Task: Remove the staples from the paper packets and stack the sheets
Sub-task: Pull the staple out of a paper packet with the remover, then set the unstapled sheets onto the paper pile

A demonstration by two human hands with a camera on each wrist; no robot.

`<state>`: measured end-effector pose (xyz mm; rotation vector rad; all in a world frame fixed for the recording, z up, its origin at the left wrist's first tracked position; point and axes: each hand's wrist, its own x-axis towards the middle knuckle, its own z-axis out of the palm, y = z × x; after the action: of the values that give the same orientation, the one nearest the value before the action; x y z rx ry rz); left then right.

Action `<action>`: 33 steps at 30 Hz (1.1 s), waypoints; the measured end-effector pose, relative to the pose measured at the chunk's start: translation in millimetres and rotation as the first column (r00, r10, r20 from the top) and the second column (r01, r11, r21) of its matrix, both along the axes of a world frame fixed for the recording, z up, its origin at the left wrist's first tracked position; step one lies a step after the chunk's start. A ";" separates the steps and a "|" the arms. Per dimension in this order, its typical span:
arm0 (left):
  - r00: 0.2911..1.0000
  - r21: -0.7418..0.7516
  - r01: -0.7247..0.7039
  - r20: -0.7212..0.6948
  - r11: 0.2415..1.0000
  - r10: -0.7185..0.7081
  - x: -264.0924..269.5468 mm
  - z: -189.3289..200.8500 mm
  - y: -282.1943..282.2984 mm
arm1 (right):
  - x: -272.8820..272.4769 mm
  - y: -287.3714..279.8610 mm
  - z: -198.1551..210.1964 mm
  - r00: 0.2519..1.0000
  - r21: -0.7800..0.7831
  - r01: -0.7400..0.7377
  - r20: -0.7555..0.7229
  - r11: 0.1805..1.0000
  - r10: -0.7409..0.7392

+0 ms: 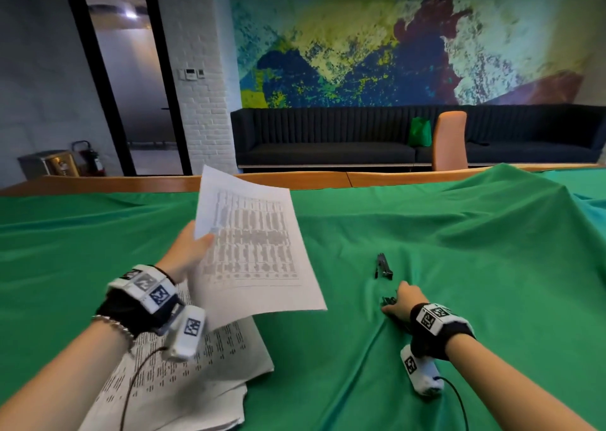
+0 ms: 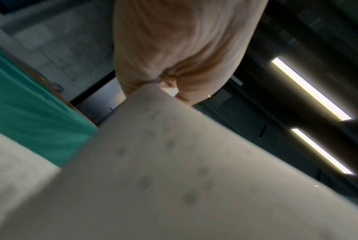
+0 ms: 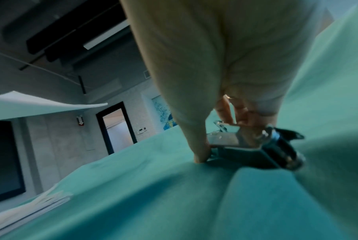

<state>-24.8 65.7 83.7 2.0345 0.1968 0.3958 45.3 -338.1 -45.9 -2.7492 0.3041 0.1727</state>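
- Green cloth draped over the surface, wrinkled; ridge of fabric runs right under the right hand.
- Stack of printed sheets lying flat at lower left, edges uneven, partly under the left wrist.
- Held packet lifted clear of the cloth, above and beyond the stack, tilted; staple itself not visible in any view.
- Left hand pinches the packet's left edge, thumb on top; fingers closed on the paper in the left wrist view.
- Right hand low on the cloth, fingers curled down around the staple remover; looks like a grab in progress, full grip not confirmed.
- Second small dark metal tool lying just beyond the right hand, untouched; type unclear.
- Step in hand, judged: pick up remover, bring to the packet's stapled corner.
- To do well: get thumb and fingers on both handles before lifting, avoid snagging the cloth fold; keep packet steady with stapled corner turned toward the right hand; support paper near the staple to avoid tearing.
- Head view only: overall layout, second tool, print on sheets.
- Right wrist view only: remover's chrome jaws and fingertip contact; head view shows just a dark blur there.
- Left wrist view only: pinch from below, packet underside; blurred.
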 end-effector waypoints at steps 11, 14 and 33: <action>0.965 0.055 -0.118 -0.227 0.991 0.128 -37.3 -44.7 79.8 | -5.5 32.4 12.6 0.987 -0.199 -0.023 0.152 0.980 0.054; 0.952 0.041 -0.123 -0.276 0.992 0.130 -43.7 -58.7 83.8 | -2.7 55.6 17.8 0.971 -0.063 -0.144 0.181 0.987 0.154; 0.628 0.435 -0.189 -0.635 0.880 0.449 -49.0 -100.0 117.1 | -38.7 206.3 7.3 0.880 0.834 -0.140 -0.142 0.533 0.453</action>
<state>-73.8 182.8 -16.3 2.4036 1.0766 -0.2197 6.7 -131.8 -38.6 -1.7893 -0.1680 0.7093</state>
